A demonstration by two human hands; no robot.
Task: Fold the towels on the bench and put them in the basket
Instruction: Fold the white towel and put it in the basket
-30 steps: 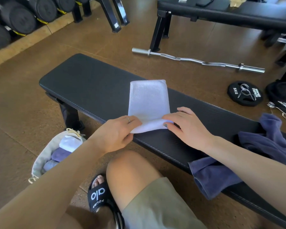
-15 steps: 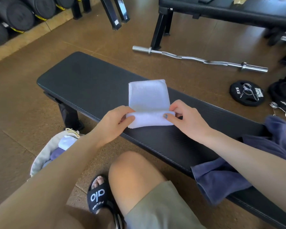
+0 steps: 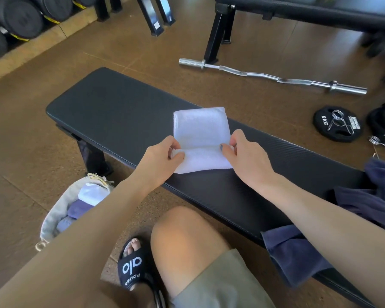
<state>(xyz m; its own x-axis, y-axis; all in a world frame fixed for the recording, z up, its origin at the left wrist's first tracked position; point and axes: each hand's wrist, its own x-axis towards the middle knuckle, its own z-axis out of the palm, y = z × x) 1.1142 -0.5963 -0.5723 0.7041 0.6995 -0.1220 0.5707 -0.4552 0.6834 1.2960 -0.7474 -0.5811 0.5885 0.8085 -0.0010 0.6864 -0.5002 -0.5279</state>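
Mid-frame on the long black padded bench (image 3: pixel 111 112): small white terry towel (image 3: pixel 200 127), long axis running away up-frame. Left hand (image 3: pixel 162 161) and right hand (image 3: pixel 245 156) pinching its 2 near corners, fold heading toward the far edge.

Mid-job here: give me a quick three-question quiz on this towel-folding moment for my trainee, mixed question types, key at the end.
1. True or false: both the left hand and the right hand are pinching the white towel.
2. Where does the unfolded dark blue towel lie?
A. inside the basket
B. on the bench's right end, draped over its near edge
C. on the floor by the curl bar
3. Fill in: the basket stands on the floor below the bench's ______ end.

Key
1. True: each hand pinches a side of the near fold.
2. B
3. Left; it already holds white and bluish folded towels.
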